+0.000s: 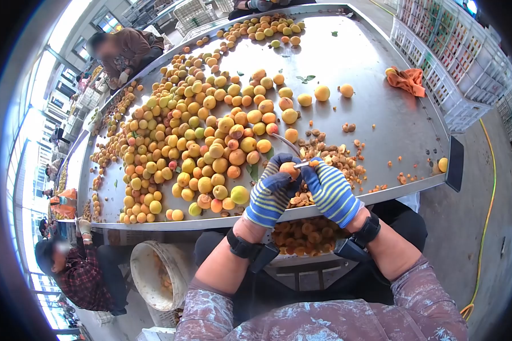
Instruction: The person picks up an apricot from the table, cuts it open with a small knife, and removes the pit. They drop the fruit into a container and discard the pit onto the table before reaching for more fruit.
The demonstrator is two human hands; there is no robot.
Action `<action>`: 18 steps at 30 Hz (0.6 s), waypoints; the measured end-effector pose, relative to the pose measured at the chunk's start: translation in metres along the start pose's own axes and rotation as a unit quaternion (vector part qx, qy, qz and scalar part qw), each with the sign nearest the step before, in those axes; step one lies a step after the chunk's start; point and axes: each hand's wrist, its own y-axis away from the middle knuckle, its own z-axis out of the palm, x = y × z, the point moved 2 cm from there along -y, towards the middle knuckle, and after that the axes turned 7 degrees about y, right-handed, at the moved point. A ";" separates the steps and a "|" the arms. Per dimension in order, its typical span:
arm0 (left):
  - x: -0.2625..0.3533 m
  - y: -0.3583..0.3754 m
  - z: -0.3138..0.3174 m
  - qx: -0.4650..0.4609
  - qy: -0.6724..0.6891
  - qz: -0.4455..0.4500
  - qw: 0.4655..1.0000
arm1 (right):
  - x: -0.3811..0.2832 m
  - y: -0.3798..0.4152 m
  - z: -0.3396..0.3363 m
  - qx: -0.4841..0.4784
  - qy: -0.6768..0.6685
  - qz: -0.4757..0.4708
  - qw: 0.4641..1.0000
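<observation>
In a striped blue glove with dark fingers, my left hand (270, 190) is closed around an apricot (289, 170) just above the table's near edge. My right hand (330, 192), gloved alike, grips a small metal-tipped hand tool (306, 164) whose tip meets the fruit; its exact kind is hard to make out. Behind both hands lies a heap of apricot pits and scraps (340, 161). A large spread of whole apricots (210, 136) covers the left part of the table. Below the table edge, between my forearms, a container holds apricot pieces (306, 236).
The metal table (375, 62) has a raised rim. An orange cloth (407, 81) lies at its right side, by stacked white crates (438, 62). A white bucket (160, 275) stands at lower left. Co-workers sit along the left and far sides. A yellow hose (486, 227) crosses the floor.
</observation>
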 end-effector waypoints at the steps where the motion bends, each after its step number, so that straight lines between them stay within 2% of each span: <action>1: -0.002 -0.001 -0.002 0.000 0.000 0.001 1.000 | -0.002 0.001 0.000 0.001 0.030 -0.012 0.999; 3: -0.002 -0.002 0.001 -0.016 -0.040 0.036 0.998 | -0.003 0.002 0.000 0.003 0.059 -0.025 0.998; 5: -0.006 0.001 0.001 0.013 -0.047 0.046 0.998 | -0.001 0.003 0.001 -0.028 0.085 0.014 0.996; 9: -0.009 0.005 -0.001 0.046 -0.152 0.055 0.986 | 0.008 0.007 0.008 -0.031 0.106 0.032 0.993; 11: -0.009 0.006 0.000 0.057 -0.189 0.068 0.978 | 0.013 0.011 0.015 -0.028 0.200 -0.102 0.974; 12: -0.007 0.006 -0.001 0.047 -0.192 0.063 0.978 | 0.014 0.009 0.020 0.035 0.176 -0.133 0.975; 13: -0.006 0.006 -0.001 0.036 -0.195 0.058 0.978 | 0.016 0.010 0.021 0.035 0.176 -0.132 0.975; 14: -0.006 0.006 -0.002 0.036 -0.195 0.058 0.978 | 0.016 0.007 0.019 -0.053 -0.096 0.104 0.989; 15: -0.006 0.004 -0.005 0.033 -0.187 0.056 0.980 | 0.012 0.008 0.019 -0.133 -0.355 0.326 0.866; 16: -0.005 0.002 -0.005 0.029 -0.179 0.055 0.982 | 0.006 0.009 0.014 -0.186 -0.473 0.396 0.765; 17: -0.004 -0.001 -0.004 0.027 -0.181 0.056 0.982 | 0.009 0.007 0.013 -0.227 -0.575 0.427 0.660; 18: -0.005 -0.005 -0.002 0.020 -0.124 0.053 0.991 | 0.015 0.007 0.013 -0.239 -0.618 0.405 0.630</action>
